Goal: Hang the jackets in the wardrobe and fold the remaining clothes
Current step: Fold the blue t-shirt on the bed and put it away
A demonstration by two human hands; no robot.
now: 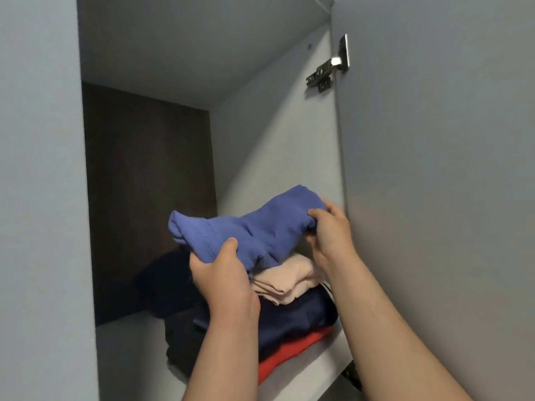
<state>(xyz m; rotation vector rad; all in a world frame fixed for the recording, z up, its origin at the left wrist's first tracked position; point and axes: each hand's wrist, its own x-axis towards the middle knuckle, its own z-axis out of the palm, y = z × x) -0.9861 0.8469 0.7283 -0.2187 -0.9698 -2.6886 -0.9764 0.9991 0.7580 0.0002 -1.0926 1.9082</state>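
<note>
A folded blue-violet garment (254, 227) sits on top of a stack of folded clothes inside a wardrobe compartment. My left hand (223, 273) grips its near left edge, thumb on top. My right hand (330, 230) pinches its right end against the compartment's side wall. Under it lie a beige garment (286, 282), a navy one with white stripes (301, 316) and a red one (292, 351). A dark garment (179, 337) lies to the left of the stack.
The stack rests on a white shelf (130, 360) with bare room at the left. The open wardrobe door (440, 169) with its metal hinge (330, 68) stands at the right. A grey panel (40, 198) bounds the left; the back wall is dark brown.
</note>
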